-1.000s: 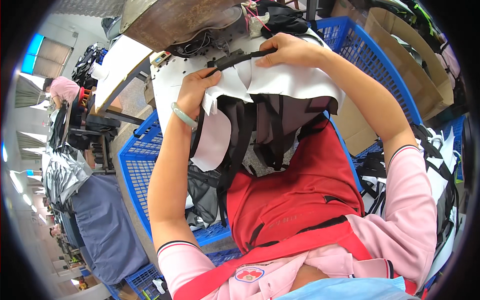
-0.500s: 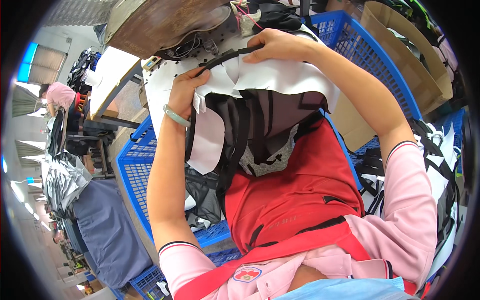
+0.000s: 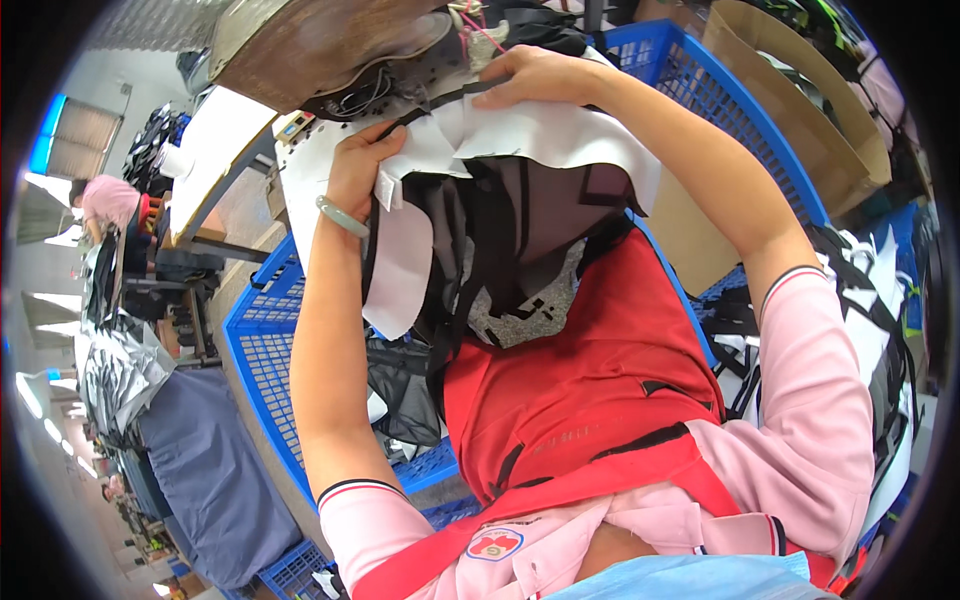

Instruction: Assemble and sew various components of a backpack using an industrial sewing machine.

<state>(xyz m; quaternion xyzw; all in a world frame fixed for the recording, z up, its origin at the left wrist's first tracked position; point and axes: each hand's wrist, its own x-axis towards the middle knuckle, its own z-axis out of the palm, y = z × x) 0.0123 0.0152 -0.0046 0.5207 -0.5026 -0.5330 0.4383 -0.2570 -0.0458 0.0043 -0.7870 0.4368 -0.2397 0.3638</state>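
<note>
**White panel (image 3: 560, 130) pinched two-handed at twelve**

Near: red apron (image 3: 590, 370), five. I see left hand (image 3: 365, 160) at eleven, right hand (image 3: 535, 78) just past twelve, apart, each clamped on black edge (image 3: 440, 102). Step: likely lining up edge; next move seemingly calls for even tension. Beyond: machine (image 3: 310, 50), eleven. Far: co-worker (image 3: 112, 200), nine-ten.

On my feed, a white-topped table (image 3: 222, 140) stands on a dark frame. To its left, a pale wall (image 3: 112, 98) holds a window with a blue section (image 3: 46, 140) and a slatted blind (image 3: 82, 138). Greyish curtains (image 3: 45, 212) hang lower and farther left of the table, next to bright patches. Well below it, I see a row of lit tube lights (image 3: 30, 396). Corrugated sheeting (image 3: 140, 25) sits above the table; speckled grey floor (image 3: 568, 290) shows to its lower right.
</note>
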